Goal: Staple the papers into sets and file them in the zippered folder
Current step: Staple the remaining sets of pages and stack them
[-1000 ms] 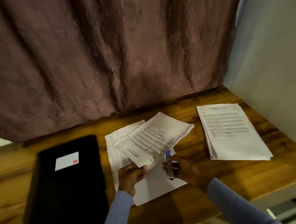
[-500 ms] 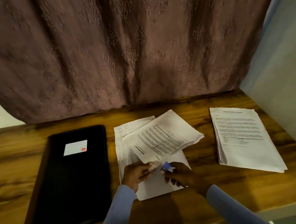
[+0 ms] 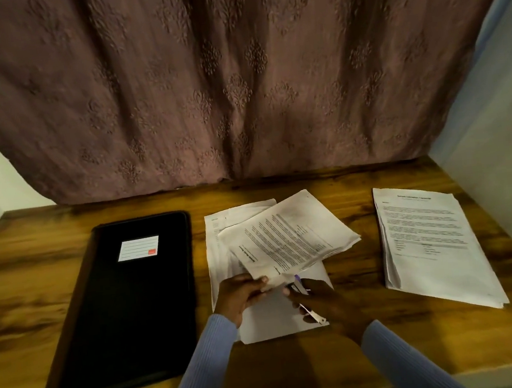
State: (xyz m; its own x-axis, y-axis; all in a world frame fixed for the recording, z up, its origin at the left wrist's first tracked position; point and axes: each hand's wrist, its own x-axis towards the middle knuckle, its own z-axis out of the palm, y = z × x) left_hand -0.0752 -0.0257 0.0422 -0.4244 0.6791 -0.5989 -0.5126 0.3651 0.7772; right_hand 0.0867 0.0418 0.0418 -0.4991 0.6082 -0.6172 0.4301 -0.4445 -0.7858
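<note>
My left hand (image 3: 241,293) pinches the near corner of a tilted set of printed papers (image 3: 287,238), lifted above more sheets (image 3: 280,314) lying flat on the wooden table (image 3: 367,359). My right hand (image 3: 326,303) grips a small blue and metal stapler (image 3: 303,296) right at that same corner. The black zippered folder (image 3: 127,302) lies shut on the left, a white label (image 3: 138,248) on its cover. A separate stack of printed papers (image 3: 430,245) sits at the right.
A mauve embroidered curtain (image 3: 236,79) hangs behind the table's far edge. A pale wall (image 3: 502,142) borders the table on the right. Bare wood shows between the middle sheets and the right stack.
My right hand has turned the stapler from upright to lying low at the papers' corner. The camera has tilted and shifted, bringing more of the folder and table into view.
</note>
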